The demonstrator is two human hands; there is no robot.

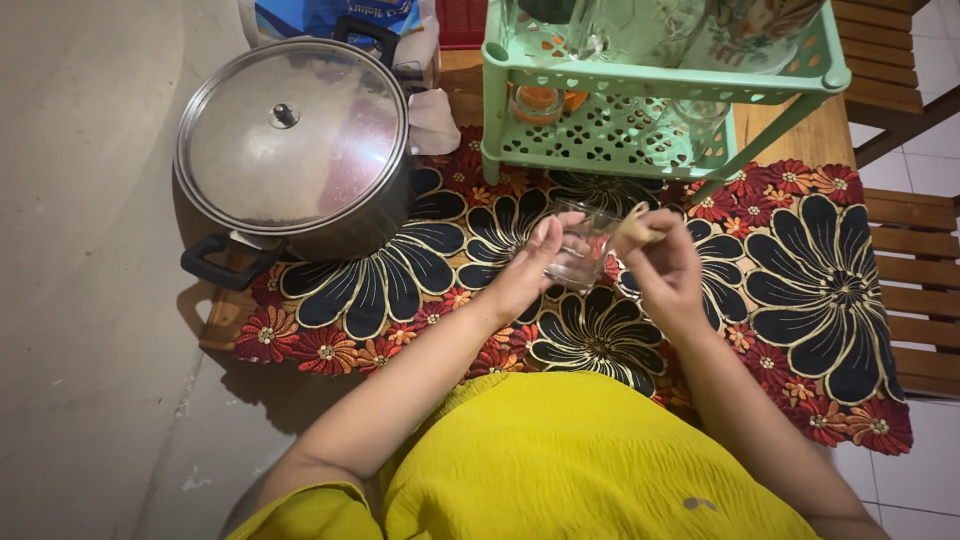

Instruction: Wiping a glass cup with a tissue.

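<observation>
pot [330, 215]: shiny metal, black plastic handles
lid [290, 135]: glossy glass
rack [650, 85]: smooth green plastic
tablecloth [800, 270]: embroidered cloth
tumbler [583, 245]: clear glass

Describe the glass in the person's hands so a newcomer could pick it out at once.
Start at the big lidded pot, then look right over the flowered cloth. The clear glass sits between the left hand and right hand, the only glass off the green rack.

A small clear drinking glass [583, 245] is held just above the flowered cloth [800, 270] on the tabletop, tilted on its side with its mouth turned to the right. The left hand [530, 270] cups its base. The right hand [665, 260] pinches a small pale, light-brown object [634, 228] at its rim.
</observation>
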